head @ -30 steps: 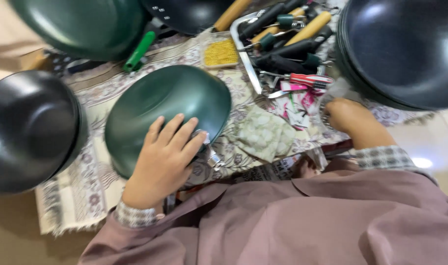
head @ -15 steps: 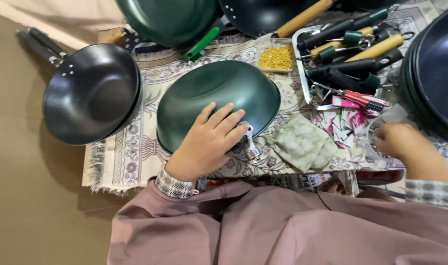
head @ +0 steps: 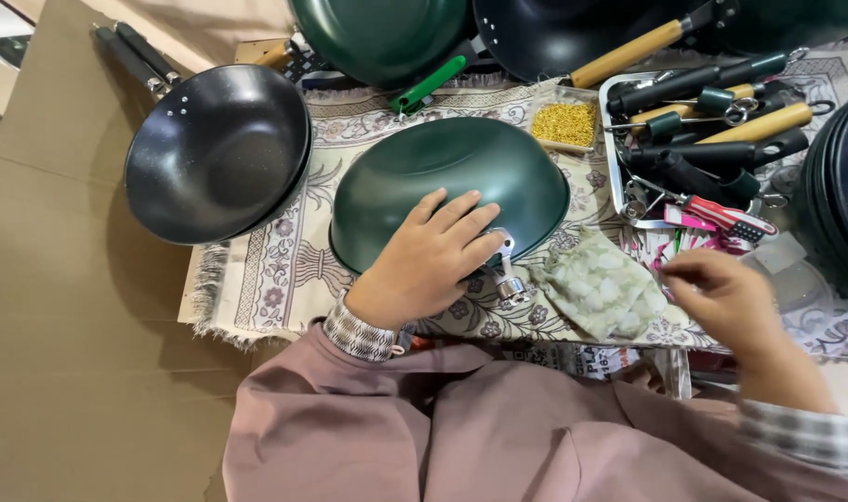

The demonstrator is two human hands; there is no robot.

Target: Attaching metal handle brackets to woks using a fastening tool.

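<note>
An upturned dark green pan (head: 442, 172) lies bottom-up on a patterned cloth (head: 275, 270). My left hand (head: 428, 260) rests flat on its near side, fingers spread, just above a metal handle bracket (head: 507, 274) that sticks out toward me. My right hand (head: 721, 302) hovers over the cloth to the right, fingers curled together; whether they pinch something small I cannot tell. A folded pale green rag (head: 600, 284) lies between the two hands.
A black wok with dark handles (head: 215, 153) sits at the left. More pans (head: 387, 33) stand at the back. A metal tray (head: 619, 153) holds several handles and tools, beside a small box of yellow bits (head: 563, 123). Stacked dark pans (head: 842, 186) fill the right edge.
The view has swung left and pulled in. My left hand stays on the green pan. My right hand has come away from the stacked pans toward the cloth in front of me.
</note>
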